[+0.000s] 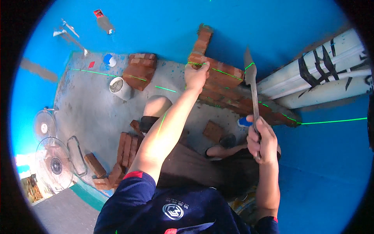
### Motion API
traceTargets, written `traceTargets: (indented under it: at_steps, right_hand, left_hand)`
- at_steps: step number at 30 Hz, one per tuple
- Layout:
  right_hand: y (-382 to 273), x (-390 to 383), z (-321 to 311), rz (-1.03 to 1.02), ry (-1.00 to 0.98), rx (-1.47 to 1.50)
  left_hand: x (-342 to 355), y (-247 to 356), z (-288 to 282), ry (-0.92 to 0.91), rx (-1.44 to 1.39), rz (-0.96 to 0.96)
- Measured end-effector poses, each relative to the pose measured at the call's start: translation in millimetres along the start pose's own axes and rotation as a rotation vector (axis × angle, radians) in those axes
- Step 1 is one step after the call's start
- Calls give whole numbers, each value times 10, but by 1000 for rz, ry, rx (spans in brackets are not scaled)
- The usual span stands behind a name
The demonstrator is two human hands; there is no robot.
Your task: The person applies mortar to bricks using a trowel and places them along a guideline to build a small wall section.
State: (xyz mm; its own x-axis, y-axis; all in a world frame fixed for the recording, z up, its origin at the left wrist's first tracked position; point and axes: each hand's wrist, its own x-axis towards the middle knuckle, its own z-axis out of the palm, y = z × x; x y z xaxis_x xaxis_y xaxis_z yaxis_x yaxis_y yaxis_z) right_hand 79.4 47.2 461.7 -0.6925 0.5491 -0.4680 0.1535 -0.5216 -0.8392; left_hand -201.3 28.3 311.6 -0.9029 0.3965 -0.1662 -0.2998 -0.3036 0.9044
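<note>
My left hand (196, 77) reaches out to the near left end of a low brick wall (222, 74). Its fingers and thumb close round a brick in the top course there; the hand covers most of that brick. In my right hand (265, 142) is a bricklayer's trowel (252, 80) with a long, narrow blade, its handle wrapped by my fingers. The blade points up and away, just right of the wall's top course, and I cannot tell if it touches. A bright green line runs in broken pieces across the bricks and my left forearm.
A white bucket of grey mortar (120, 88) stands beside a brick stack (140, 71). More bricks (127, 149) lie left of my legs, and a loose brick (213, 131) by my foot. Fans (54, 165) stand far left. White pipes with black tape (311, 74) run along the right.
</note>
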Motion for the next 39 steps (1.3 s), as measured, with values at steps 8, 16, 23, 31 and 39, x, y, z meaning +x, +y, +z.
traceTargets:
  at_steps: [8,16,23,31,39]
  right_hand:
    - [177,-166,33,86,29,94]
    - [92,-204,100,90,17,119]
    - [82,-197,99,76,45,96]
    - [60,-203,36,90,60,114]
    - [67,-177,107,114,11,103]
  left_hand:
    - [10,-8,2,-81,58,33]
    - [13,18,-4,-92,12,123]
    - [12,47,-16,-89,108,43]
    - [-25,57,37,-65,54,77]
    - [53,-67,19,-36,51,190]
